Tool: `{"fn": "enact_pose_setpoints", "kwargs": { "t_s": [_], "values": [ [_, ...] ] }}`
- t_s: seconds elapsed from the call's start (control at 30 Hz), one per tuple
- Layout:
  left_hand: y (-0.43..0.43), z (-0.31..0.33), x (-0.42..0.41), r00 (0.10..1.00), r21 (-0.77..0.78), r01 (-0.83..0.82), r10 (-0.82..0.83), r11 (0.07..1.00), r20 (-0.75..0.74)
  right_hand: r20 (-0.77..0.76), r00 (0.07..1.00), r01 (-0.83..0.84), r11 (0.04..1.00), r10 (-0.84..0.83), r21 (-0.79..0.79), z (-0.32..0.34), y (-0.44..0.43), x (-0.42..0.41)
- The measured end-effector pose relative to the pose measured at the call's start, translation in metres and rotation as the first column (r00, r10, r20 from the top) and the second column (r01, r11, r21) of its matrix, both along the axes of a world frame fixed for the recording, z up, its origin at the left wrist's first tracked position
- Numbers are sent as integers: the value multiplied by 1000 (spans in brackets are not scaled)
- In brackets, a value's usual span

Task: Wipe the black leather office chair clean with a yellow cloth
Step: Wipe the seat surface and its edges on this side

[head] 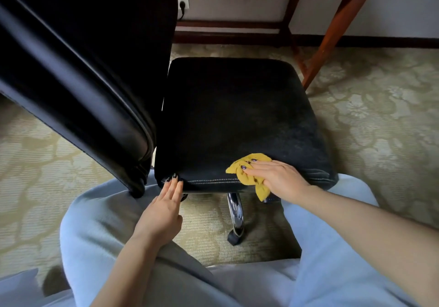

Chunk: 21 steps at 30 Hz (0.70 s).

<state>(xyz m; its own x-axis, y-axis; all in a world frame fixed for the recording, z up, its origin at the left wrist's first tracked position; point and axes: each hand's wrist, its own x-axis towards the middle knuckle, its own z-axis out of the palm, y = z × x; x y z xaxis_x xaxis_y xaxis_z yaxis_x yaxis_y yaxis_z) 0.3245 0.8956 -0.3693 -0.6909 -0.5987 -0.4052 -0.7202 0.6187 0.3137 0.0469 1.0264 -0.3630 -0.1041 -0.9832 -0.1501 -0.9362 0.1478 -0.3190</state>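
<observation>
Left hand (164, 209) reaches forward with straight fingers, its dark-nailed tips touching the near left corner of the seat and gripping nothing. It seems to be steadying the black leather office chair (78, 69), whose glossy tall backrest fills the left of the view. The wide, padded black seat (237, 107) spreads out from it in the middle. Below the seat's front edge hang a chrome leg (235, 211) and its black caster (234, 237), standing on the pale patterned carpet (380, 116).

Further right, the crumpled yellow cloth (244, 180) lies on the seat's near edge, one tail drooping over the stitched seam. The right hand (278, 176) lies flat on top of it, fingers stretched and pressing it down rather than clutching it.

Most of the seat looks dull and dusty, so the wiping is probably far from finished. To do this step well, keep the palm flat and firm so the cloth does not bunch, work in overlapping strokes from the near edge toward the backrest, and hold the corner so the chair cannot roll or swivel.
</observation>
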Motion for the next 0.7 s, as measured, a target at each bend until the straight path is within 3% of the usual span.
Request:
{"fn": "enact_pose_setpoints", "kwargs": {
  "t_s": [0.23,0.3,0.47,0.53,0.7],
  "values": [
    [1,0,2,1000,1,4,-4,1000,-18,-157,927,358,928,-341,104,16,21,-16],
    [0,-1,3,1000,5,2,-2,1000,-23,-172,857,505,859,-486,89,17,23,-23],
    [-1,-6,0,999,14,-7,8,1000,-47,-23,595,803,595,-803,37,17,1,-23],
    [-1,-7,-1,999,19,-12,13,1000,-51,-54,605,796,600,-794,86,16,-18,-5],
    [-1,-8,-2,999,12,-15,16,1000,-47,-50,804,594,801,-592,72,3,-57,59]
  ]
}}
